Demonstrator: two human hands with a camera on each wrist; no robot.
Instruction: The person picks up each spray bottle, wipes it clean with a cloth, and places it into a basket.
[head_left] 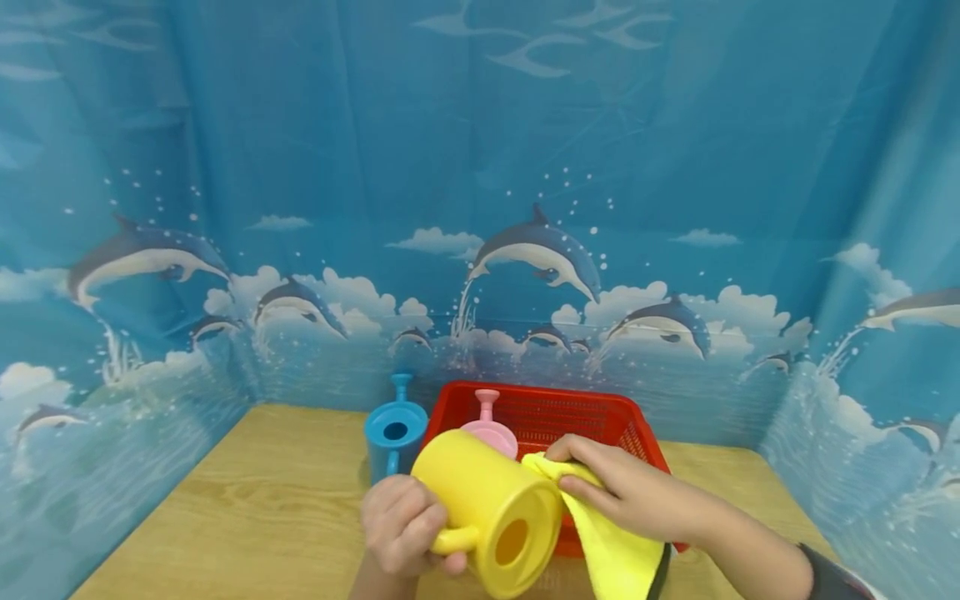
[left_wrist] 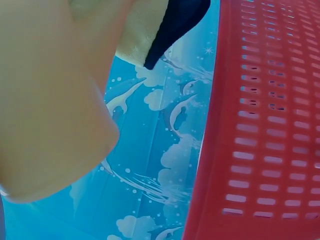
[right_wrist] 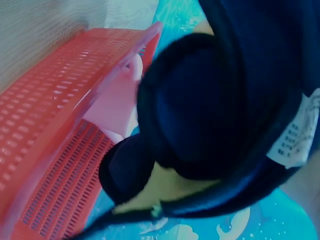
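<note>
- My left hand [head_left: 405,521] is gripping the yellow can [head_left: 472,483] by its handle, fingers curled round.
- The can is leaning in front of the red basket [head_left: 577,412], its opening facing me.
- My right fingers are pinching the cloth [head_left: 615,550] against the can's right side, by the rim.
- I'm judging this as wiping: pressing evenly, turning the can slowly and steadying the handle should serve best.
</note>
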